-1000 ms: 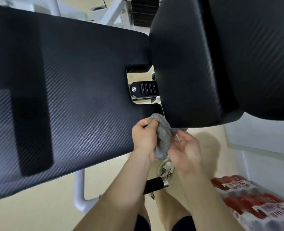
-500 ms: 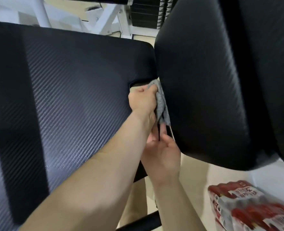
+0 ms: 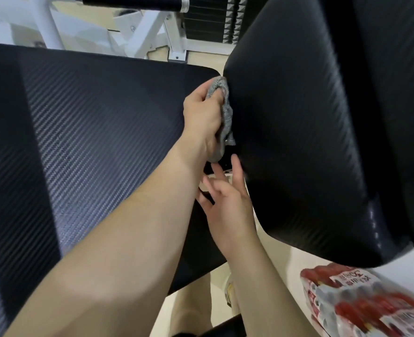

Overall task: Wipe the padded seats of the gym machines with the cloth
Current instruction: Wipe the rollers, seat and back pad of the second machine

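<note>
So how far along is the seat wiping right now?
Done: nothing shows as finished; the pads carry no visible wipe marks. In hand: the left hand presses the grey cloth into the gap beside the right black pad, while the right hand hovers open below. Left: cannot tell for the broad left pad.

2 bare forearms with no sleeves, watch or rings; dark shorts (image 3: 189, 333) at the bottom edge
</note>
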